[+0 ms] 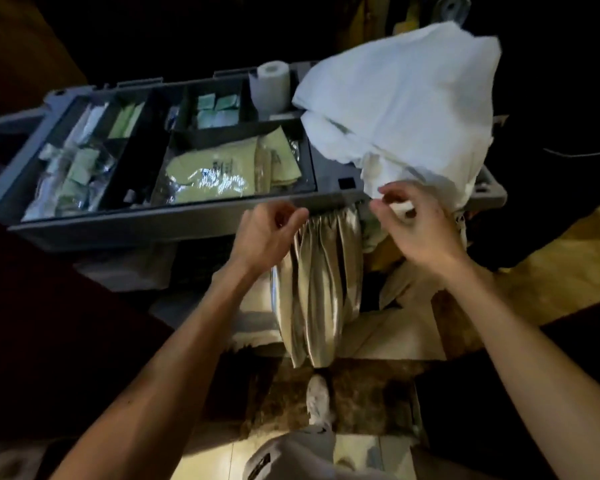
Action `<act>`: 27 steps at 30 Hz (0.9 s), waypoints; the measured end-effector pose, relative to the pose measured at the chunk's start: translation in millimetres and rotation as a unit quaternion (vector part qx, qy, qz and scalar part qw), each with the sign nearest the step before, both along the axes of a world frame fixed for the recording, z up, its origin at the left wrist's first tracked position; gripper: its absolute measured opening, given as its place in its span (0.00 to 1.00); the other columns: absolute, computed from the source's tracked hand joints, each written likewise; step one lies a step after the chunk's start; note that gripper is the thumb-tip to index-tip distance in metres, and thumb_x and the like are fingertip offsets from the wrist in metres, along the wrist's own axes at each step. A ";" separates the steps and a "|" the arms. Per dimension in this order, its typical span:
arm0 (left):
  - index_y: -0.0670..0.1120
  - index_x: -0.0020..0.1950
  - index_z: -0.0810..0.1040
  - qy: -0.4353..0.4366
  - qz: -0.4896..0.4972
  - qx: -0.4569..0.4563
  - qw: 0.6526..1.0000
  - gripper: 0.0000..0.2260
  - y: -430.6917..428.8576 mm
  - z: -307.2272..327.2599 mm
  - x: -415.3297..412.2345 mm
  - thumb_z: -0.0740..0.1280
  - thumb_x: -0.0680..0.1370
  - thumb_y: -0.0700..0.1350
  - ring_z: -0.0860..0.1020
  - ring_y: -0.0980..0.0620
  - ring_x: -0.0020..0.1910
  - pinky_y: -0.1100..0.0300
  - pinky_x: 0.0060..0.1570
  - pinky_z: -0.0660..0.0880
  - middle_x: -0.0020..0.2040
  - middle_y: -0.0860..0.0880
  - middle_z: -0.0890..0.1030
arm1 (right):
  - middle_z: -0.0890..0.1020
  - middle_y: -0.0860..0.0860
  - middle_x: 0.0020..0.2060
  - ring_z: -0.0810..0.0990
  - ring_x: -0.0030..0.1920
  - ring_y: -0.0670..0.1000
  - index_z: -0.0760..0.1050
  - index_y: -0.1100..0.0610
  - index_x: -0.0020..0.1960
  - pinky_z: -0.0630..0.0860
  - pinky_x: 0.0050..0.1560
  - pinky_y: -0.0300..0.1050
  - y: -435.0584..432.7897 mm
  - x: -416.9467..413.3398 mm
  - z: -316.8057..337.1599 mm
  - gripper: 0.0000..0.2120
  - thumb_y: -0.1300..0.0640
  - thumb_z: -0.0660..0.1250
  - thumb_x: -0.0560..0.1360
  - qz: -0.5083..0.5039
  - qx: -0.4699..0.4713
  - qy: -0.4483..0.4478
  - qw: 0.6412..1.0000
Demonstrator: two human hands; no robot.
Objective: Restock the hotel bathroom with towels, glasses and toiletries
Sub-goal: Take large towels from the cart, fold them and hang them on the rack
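Observation:
A grey housekeeping cart stands in front of me, its top tray split into compartments. Small green toiletry packets fill a back compartment, and more wrapped packets lie in the left one. A toilet paper roll stands upright at the back. A heap of white towels lies on the cart's right end. My left hand hovers at the tray's front edge, fingers loosely curled, holding nothing. My right hand pinches the lower edge of the white towels.
A yellow-green plastic-wrapped bag lies in the front middle compartment. A shiny beige fabric curtain hangs from the cart's front below my hands. My shoe stands on patterned floor beneath. Darkness surrounds the cart.

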State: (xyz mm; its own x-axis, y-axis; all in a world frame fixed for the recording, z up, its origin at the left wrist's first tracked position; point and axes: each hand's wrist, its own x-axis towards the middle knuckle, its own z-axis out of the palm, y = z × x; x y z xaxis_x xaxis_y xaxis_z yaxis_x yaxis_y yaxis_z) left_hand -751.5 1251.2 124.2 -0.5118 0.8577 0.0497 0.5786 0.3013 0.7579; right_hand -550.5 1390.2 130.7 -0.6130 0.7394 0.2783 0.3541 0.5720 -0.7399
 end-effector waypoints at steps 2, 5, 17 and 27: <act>0.47 0.49 0.81 0.006 0.016 0.015 1.000 0.13 48.2 8.5 -21.1 0.64 0.82 0.54 0.80 0.56 0.38 0.62 0.37 0.74 0.40 0.51 0.82 | 0.80 0.50 0.53 0.76 0.57 0.53 0.78 0.54 0.57 0.72 0.57 0.49 41.8 -18.9 14.1 0.17 0.42 0.64 0.77 -0.043 0.104 0.011 0.994; 0.46 0.42 0.80 -0.015 0.031 0.026 0.999 0.16 113.9 19.9 -36.8 0.64 0.81 0.56 0.75 0.57 0.32 0.63 0.32 0.68 0.35 0.51 0.80 | 0.80 0.55 0.57 0.74 0.62 0.59 0.79 0.56 0.58 0.68 0.60 0.53 97.6 -38.2 20.2 0.19 0.43 0.64 0.76 -0.112 0.231 -0.061 0.965; 0.40 0.37 0.82 -0.237 0.061 -0.019 0.969 0.22 262.9 6.9 -35.8 0.70 0.77 0.59 0.83 0.47 0.31 0.57 0.34 0.81 0.33 0.44 0.84 | 0.81 0.52 0.55 0.75 0.61 0.58 0.83 0.56 0.47 0.70 0.55 0.57 168.4 -46.7 1.1 0.08 0.53 0.68 0.74 -0.251 0.303 -0.092 0.915; 0.47 0.37 0.69 -0.338 0.094 0.094 0.932 0.13 263.8 23.4 -22.1 0.68 0.79 0.46 0.71 0.51 0.32 0.59 0.32 0.68 0.33 0.49 0.74 | 0.84 0.52 0.46 0.80 0.52 0.58 0.82 0.58 0.45 0.75 0.52 0.60 165.7 -39.8 9.7 0.10 0.52 0.67 0.77 -0.204 0.286 0.016 0.936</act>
